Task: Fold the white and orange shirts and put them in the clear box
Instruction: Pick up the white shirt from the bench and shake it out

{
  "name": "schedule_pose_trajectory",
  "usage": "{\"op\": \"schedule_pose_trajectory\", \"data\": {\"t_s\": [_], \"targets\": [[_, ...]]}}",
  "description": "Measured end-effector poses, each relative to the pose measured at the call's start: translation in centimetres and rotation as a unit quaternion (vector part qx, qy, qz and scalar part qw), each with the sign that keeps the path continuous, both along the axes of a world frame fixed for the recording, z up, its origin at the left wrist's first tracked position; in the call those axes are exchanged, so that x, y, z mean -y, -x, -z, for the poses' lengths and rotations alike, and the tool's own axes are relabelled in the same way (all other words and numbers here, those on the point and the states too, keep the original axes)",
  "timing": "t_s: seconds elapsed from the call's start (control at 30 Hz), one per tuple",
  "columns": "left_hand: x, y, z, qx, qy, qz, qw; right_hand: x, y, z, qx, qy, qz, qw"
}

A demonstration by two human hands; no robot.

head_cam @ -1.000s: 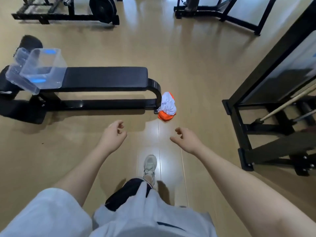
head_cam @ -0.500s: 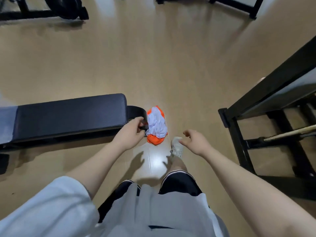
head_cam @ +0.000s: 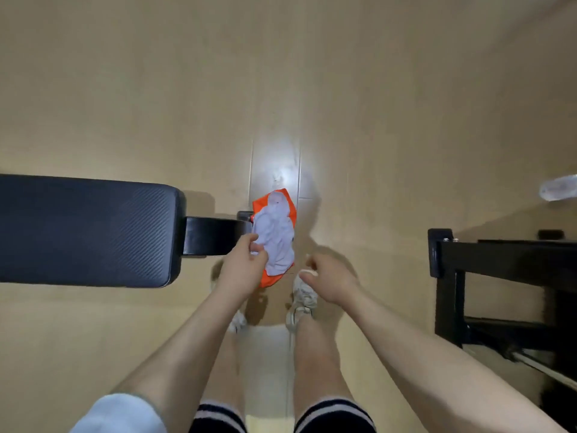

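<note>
A crumpled white shirt [head_cam: 276,235] lies on top of an orange shirt [head_cam: 271,279] in a heap on the wooden floor, against the foot of a black bench. My left hand [head_cam: 242,268] is at the heap's left edge, its fingers pinched on a fold of the white shirt. To the right of the heap, my right hand [head_cam: 331,279] hovers just above the floor with its fingers loosely spread and nothing in them. The clear box is out of view.
The black padded bench [head_cam: 87,229] fills the left side, and its metal foot [head_cam: 215,234] touches the heap. A black machine frame [head_cam: 499,276] stands at the right. A clear plastic object [head_cam: 559,189] lies at the far right edge. My shoes [head_cam: 301,303] are just below the heap.
I have stepped up and bent over the heap, so the view now looks straight down. My left hand has reached the white shirt and closed on its edge. The clear box left the view.
</note>
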State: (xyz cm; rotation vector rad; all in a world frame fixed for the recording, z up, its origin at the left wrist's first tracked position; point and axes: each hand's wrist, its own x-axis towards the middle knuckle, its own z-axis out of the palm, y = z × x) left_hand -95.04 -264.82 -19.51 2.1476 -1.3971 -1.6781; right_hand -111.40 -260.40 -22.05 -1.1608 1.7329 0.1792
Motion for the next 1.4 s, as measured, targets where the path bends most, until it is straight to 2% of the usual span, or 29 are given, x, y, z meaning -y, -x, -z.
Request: {"op": "schedule_pose_trajectory", "data": {"t_s": [0.17,0.27,0.37,0.5,0.6,0.73,0.83,0.93,1.03,1.07,1.2,1.3,1.4], "targets": [[5.0,2.3,15.3,0.017,-0.029,-0.011,0.999,2.9,-1.4,16.7,0.008,-0.016,0.004,1.000],[7.6,2.9,25.2,0.005,-0.033,-0.031,0.999,4.5,-2.6,27.8,0.020,-0.008,0.105,0.994],[9.0,3.1,34.0,0.010,-0.021,-0.064,0.998,5.7,-3.8,37.2,-0.008,0.006,0.184,0.983],[8.7,3.3,39.2,-0.012,-0.012,-0.082,0.997,6.3,-5.4,44.0,-0.039,0.019,0.270,0.962],[8.1,2.9,39.5,-0.016,-0.006,-0.099,0.995,6.3,-6.3,44.8,-0.043,0.002,0.250,0.967],[7.4,1.8,36.2,-0.020,0.004,-0.110,0.994,5.9,-6.0,39.7,0.039,0.104,0.296,0.949],[6.9,1.1,30.8,-0.011,-0.014,-0.094,0.995,5.2,-4.9,31.9,0.052,0.171,0.254,0.950],[6.7,1.3,23.8,-0.041,-0.071,-0.107,0.991,4.2,-3.9,23.5,0.040,0.276,0.186,0.942],[7.2,2.6,15.4,-0.135,-0.195,-0.211,0.948,4.1,-3.0,14.5,-0.009,0.344,0.091,0.935],[7.4,2.9,12.8,-0.157,-0.215,-0.217,0.939,4.1,-2.7,11.6,-0.021,0.362,0.073,0.929],[7.7,3.5,2.8,-0.206,-0.183,-0.147,0.950,3.8,-1.7,1.1,-0.017,0.410,0.029,0.911],[8.0,4.4,-4.0,-0.244,-0.162,-0.158,0.943,4.4,-0.9,-4.8,-0.016,0.390,0.016,0.920],[8.1,5.1,-10.1,-0.292,-0.114,-0.173,0.934,4.4,-0.1,-9.7,0.055,0.369,-0.009,0.928]]}}
